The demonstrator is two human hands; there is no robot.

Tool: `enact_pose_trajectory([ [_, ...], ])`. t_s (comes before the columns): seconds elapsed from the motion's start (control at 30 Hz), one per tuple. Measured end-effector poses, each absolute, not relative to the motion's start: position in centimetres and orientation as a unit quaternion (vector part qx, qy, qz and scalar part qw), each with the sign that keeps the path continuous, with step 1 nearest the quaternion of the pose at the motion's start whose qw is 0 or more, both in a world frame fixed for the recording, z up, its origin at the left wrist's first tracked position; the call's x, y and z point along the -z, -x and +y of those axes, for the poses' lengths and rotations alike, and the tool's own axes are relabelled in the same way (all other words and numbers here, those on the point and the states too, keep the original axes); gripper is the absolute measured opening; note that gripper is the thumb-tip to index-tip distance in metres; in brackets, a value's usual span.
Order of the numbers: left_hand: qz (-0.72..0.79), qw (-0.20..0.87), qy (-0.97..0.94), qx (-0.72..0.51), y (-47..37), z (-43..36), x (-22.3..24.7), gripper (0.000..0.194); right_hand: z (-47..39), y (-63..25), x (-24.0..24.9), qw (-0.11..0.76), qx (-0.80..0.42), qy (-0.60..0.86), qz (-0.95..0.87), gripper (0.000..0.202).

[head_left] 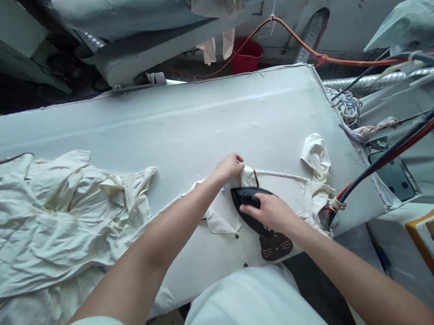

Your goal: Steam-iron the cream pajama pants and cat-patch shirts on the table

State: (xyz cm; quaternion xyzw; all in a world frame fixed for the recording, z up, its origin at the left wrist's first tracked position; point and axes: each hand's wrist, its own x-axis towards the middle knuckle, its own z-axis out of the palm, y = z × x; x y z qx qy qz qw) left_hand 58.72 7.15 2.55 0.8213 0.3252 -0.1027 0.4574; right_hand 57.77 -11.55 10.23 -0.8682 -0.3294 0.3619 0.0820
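Resting on the cream garment [205,256], the black iron [250,220] sits near the close edge of the padded table [235,111], its tip angled toward the far left. The right hand [272,210] is wrapped around its handle, so a careless push could carry the tip into the left hand [230,167], whose fingers are drawn narrowly together at the garment's far edge, just beyond it; if the soleplate is hot, that would mean a burn. Just behind the iron's heel is a dark cat-face patch [276,249], which could scorch or lift if heat lingered there. The collar [222,223] lies with a loose point, and a sideways stroke might press a crease into it. Farther right, the tied cables [382,162] run close to the bunched sleeve [316,157] and could snag or drag it. On the left, the crumpled cloth [67,219] lies against the garment, so any tug there might shift the fabric being held.
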Motion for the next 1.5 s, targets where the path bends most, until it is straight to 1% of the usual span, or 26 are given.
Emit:
enact_pose_trajectory([
  [0.1,0.330,0.401,-0.854,0.032,-55.7,8.0,-3.8,0.021,-9.3,-62.1,-10.4,0.106,-0.340,0.882,-0.309,0.053],
  [0.2,0.366,0.272,-0.888,-0.065,-49.8,9.6,-4.7,0.021,-6.5,-65.8,-11.0,0.076,-0.376,0.850,-0.361,0.049],
  [0.27,0.398,0.211,-0.892,-0.043,-46.0,10.4,-5.0,0.021,-4.8,-66.4,-11.1,0.021,-0.405,0.797,-0.448,0.049],
  [0.37,0.410,0.174,-0.895,0.025,-43.1,11.2,-5.1,0.010,-2.1,-64.1,-10.9,-0.070,-0.364,0.723,-0.584,0.046],
  [0.43,0.397,0.157,-0.904,0.033,-43.1,11.7,-5.1,0.011,-0.1,-61.5,-10.7,-0.098,-0.323,0.703,-0.626,0.044],
  [0.5,0.374,0.142,-0.915,0.045,-43.7,12.4,-5.2,0.014,1.7,-59.2,-10.7,-0.107,-0.308,0.712,-0.622,0.045],
  [0.6,0.279,0.158,-0.946,0.051,-44.2,14.2,-5.6,0.021,2.2,-57.4,-11.2,-0.102,-0.319,0.744,-0.578,0.047],
  [0.67,0.138,0.195,-0.969,0.057,-44.2,15.7,-5.9,0.026,0.6,-56.9,-11.9,-0.085,-0.344,0.767,-0.535,0.052],
  [0.73,0.000,0.235,-0.966,0.105,-44.4,17.3,-6.0,0.023,-2.1,-55.8,-12.4,-0.058,-0.376,0.786,-0.487,0.056],
  [0.77,-0.036,0.252,-0.957,0.138,-44.7,17.9,-5.9,0.018,-3.6,-55.0,-12.5,-0.043,-0.391,0.795,-0.462,0.055],
  [0.83,-0.052,0.278,-0.942,0.179,-45.5,18.8,-5.6,0.011,-6.0,-52.7,-12.3,-0.019,-0.411,0.811,-0.417,0.049],
  [0.93,-0.049,0.305,-0.940,0.147,-46.4,18.8,-4.9,0.010,-7.7,-49.6,-11.2,0.015,-0.424,0.831,-0.360,0.036],
  [1.0,-0.015,0.313,-0.947,0.076,-45.6,17.9,-4.3,0.008,-7.2,-48.6,-10.5,0.063,-0.429,0.836,-0.338,0.037],
  [1.03,0.038,0.313,-0.949,0.032,-44.5,17.3,-4.0,0.007,-6.4,-48.6,-10.3,0.094,-0.429,0.835,-0.332,0.041],
  [1.1,0.197,0.296,-0.934,-0.038,-40.7,15.9,-3.3,0.018,-4.2,-49.0,-10.0,0.143,-0.419,0.833,-0.331,0.048],
  [1.17,0.350,0.266,-0.897,-0.043,-35.5,14.6,-2.7,0.027,-1.5,-49.9,-9.8,0.150,-0.403,0.837,-0.339,0.050],
  [1.23,0.432,0.240,-0.869,0.018,-30.0,13.9,-2.6,0.032,0.8,-50.8,-9.7,0.118,-0.380,0.851,-0.344,0.049],
  [1.33,0.454,0.242,-0.851,0.102,-23.7,14.5,-2.8,0.040,2.8,-51.8,-9.9,0.056,-0.358,0.857,-0.367,0.047],
  [1.4,0.461,0.252,-0.843,0.115,-21.7,15.5,-3.0,0.042,3.6,-51.7,-10.1,0.014,-0.363,0.826,-0.431,0.044],
  [1.5,0.468,0.247,-0.841,0.112,-20.8,16.4,-2.9,0.038,5.4,-49.3,-10.1,-0.055,-0.359,0.734,-0.574,0.044],
])
